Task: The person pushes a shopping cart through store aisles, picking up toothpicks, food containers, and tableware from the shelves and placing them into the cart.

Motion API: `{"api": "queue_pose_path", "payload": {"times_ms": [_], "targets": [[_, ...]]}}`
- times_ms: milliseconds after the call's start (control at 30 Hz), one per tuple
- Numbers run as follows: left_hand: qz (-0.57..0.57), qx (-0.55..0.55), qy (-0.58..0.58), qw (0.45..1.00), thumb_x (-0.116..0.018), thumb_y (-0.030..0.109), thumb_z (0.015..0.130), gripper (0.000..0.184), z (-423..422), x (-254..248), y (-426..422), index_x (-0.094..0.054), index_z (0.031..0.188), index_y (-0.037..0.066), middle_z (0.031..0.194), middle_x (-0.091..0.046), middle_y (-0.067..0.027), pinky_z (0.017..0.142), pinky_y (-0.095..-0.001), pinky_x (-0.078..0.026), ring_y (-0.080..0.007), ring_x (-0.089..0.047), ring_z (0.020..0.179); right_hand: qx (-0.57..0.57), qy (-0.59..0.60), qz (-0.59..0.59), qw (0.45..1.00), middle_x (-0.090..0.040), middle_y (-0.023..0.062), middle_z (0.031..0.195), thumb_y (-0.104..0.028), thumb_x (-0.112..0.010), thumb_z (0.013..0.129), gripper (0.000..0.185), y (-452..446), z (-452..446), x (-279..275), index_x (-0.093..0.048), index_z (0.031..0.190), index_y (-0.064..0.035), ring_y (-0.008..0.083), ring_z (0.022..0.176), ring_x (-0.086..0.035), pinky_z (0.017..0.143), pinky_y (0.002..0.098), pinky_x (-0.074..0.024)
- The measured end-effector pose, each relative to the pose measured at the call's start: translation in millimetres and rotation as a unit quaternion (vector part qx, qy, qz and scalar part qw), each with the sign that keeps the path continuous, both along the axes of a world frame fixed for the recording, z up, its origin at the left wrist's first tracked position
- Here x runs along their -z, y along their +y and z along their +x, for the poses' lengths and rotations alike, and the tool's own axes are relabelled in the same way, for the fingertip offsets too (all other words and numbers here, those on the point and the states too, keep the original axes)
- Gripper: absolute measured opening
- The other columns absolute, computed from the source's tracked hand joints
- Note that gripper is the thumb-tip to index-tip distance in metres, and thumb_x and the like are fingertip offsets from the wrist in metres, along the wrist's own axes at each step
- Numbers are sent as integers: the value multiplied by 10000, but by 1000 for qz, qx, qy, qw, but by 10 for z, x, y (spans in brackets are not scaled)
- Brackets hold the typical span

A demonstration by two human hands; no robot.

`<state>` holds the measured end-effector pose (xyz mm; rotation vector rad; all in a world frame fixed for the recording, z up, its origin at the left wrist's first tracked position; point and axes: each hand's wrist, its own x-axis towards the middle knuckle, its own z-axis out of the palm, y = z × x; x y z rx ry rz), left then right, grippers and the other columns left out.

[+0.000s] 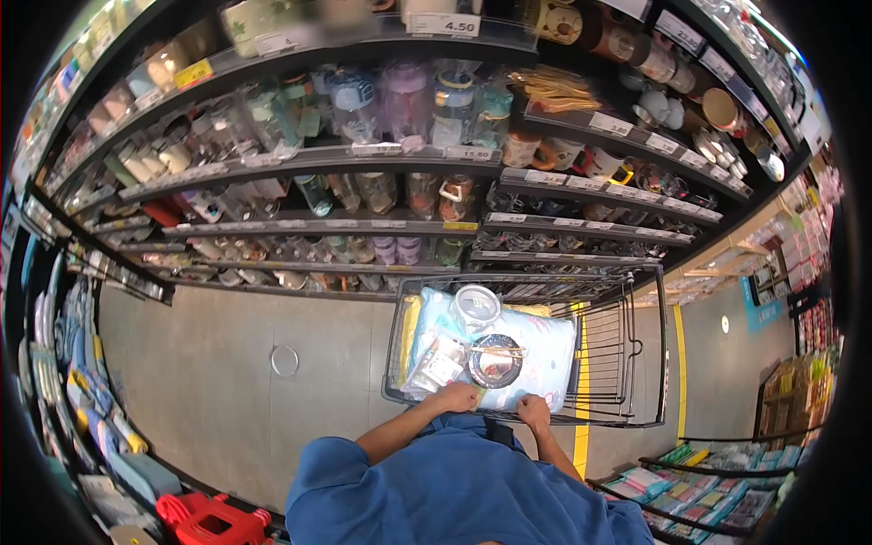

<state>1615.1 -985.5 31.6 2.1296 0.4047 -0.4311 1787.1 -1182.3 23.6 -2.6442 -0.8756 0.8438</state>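
A black wire shopping cart (pixel 662 363) stands sideways right in front of my body. My left hand (pixel 457 397) is closed at its near rim, beside a clear-wrapped packet (pixel 440 365). Farther right along the same rim, my right hand (pixel 533 411) is also closed, next to a pale blue patterned pillow-like pack (pixel 545 350). On this pack lie a round clear container with a grey-rimmed lid (pixel 477 306) and a dark round bowl (pixel 496 361) with light sticks across it. Something yellow (pixel 411 331) shows at the cart's left end.
Shelves ahead carry bottles (pixel 404 95), mugs (pixel 590 163) and price tags (pixel 442 24). Folded textiles (pixel 82 381) line the left side. A red plastic item (pixel 213 522) sits at lower left, and racks of packets (pixel 699 486) at lower right. Yellow lines (pixel 580 445) mark the floor.
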Motion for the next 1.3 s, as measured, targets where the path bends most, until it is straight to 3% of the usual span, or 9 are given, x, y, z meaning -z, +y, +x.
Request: {"api": "queue_pose_path", "payload": {"times_ms": [233, 367, 567, 800, 833, 933, 1100, 1300], "targets": [[-30, 47, -7, 998, -520, 267, 826, 263, -37, -66, 111, -666, 925, 72, 937, -661, -191, 782, -461, -488, -375, -623, 888, 52, -27, -42, 997, -681, 177, 905, -267, -569, 770, 277, 13, -33, -33, -718, 918, -87, 350, 868, -660, 807, 410, -521], [-60, 67, -70, 994, -535, 281, 840, 247, -107, 15, 175, -645, 919, 74, 896, -648, -195, 718, -421, -485, -365, -624, 824, 72, -26, -69, 995, -677, 184, 926, -284, -556, 789, 283, 60, -42, -85, -712, 903, -77, 340, 877, -659, 791, 424, -524], [-72, 81, -16, 994, -568, 294, 842, 255, -121, -1, 205, -651, 933, 71, 896, -661, -170, 722, -404, -492, -333, -636, 823, 76, -29, -50, 995, -680, 180, 905, -280, -557, 790, 283, 46, -88, -158, -707, 897, -65, 339, 855, -662, 774, 421, -528], [-76, 3, -13, 997, -582, 294, 839, 257, 216, -12, 5, -655, 900, 55, 864, -682, -136, 715, -375, -503, -295, -655, 808, 30, 32, -33, 998, -678, 169, 942, -298, -549, 781, 291, -5, -34, -173, -710, 921, -101, 336, 890, -652, 797, 422, -519], [-85, 3, 7, 996, -589, 272, 857, 237, 294, 6, -67, -646, 894, 45, 832, -680, -117, 675, -359, -496, -238, -651, 761, 22, 42, -20, 999, -678, 170, 944, -301, -548, 782, 294, -32, -33, -141, -708, 922, -99, 335, 899, -649, 803, 421, -516], [-23, 58, -51, 997, -588, 262, 854, 234, 530, -59, -305, -643, 906, 41, 843, -681, -122, 679, -365, -497, -253, -652, 770, 13, 69, 11, 997, -675, 173, 941, -302, -556, 781, 296, -72, -7, -48, -701, 923, -86, 337, 916, -642, 813, 420, -508], [29, 114, -27, 993, -542, 284, 864, 287, 986, -354, -696, -629, 983, 38, 878, -658, -200, 742, -434, -493, -374, -630, 832, 4, 135, 121, 983, -671, 189, 895, -282, -610, 769, 276, -138, 152, 304, -691, 900, -53, 347, 848, -653, 743, 409, -509], [42, 125, -14, 991, -540, 265, 869, 259, 1280, -473, -758, -619, 982, 45, 869, -664, -187, 723, -417, -500, -359, -640, 828, -7, 194, 164, 967, -680, 185, 849, -286, -613, 785, 312, -283, 427, 469, -682, 938, -23, 287, 786, -668, 704, 375, -505]]}}
